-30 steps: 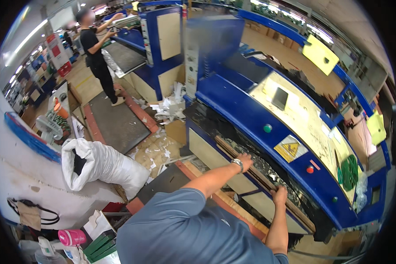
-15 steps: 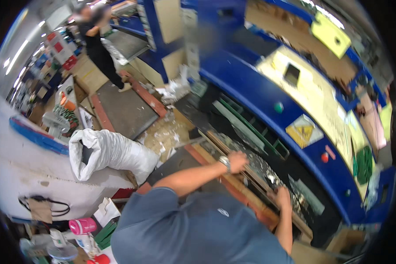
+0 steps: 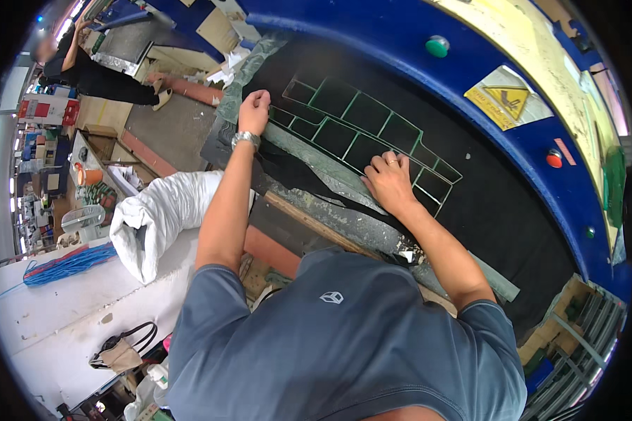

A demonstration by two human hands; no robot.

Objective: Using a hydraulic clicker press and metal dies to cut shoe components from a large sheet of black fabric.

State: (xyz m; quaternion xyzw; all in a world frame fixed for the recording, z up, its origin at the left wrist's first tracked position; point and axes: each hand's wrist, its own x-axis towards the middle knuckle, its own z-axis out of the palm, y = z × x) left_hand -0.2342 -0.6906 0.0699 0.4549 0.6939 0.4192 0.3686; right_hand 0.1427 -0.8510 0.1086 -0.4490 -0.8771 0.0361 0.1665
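A green-edged metal cutting die [image 3: 351, 132], divided into several cells, lies on black sheet material [image 3: 498, 203] on the machine bed. My right hand [image 3: 390, 181], with a ring on it, has its fingers bent over the die's near rim, toward its right half. My left hand [image 3: 255, 112], with a watch at the wrist, is at the die's left end with its fingers curled in. What sits between those fingers is hidden. A grey-green flat strip [image 3: 330, 168] runs along the die's near side, below my hands.
Beyond the die curves a blue machine beam [image 3: 400, 35] with a green button [image 3: 437, 46], a red button [image 3: 554, 158] and a yellow warning label [image 3: 507, 97]. A white sack [image 3: 165, 214] stands at left by a white table [image 3: 56, 309]. Another person [image 3: 91, 74] stands far left.
My view has swung toward the bed. My hands have gone from the bed's near edge onto and beside the die, farther apart. More of the die and the black sheet shows.
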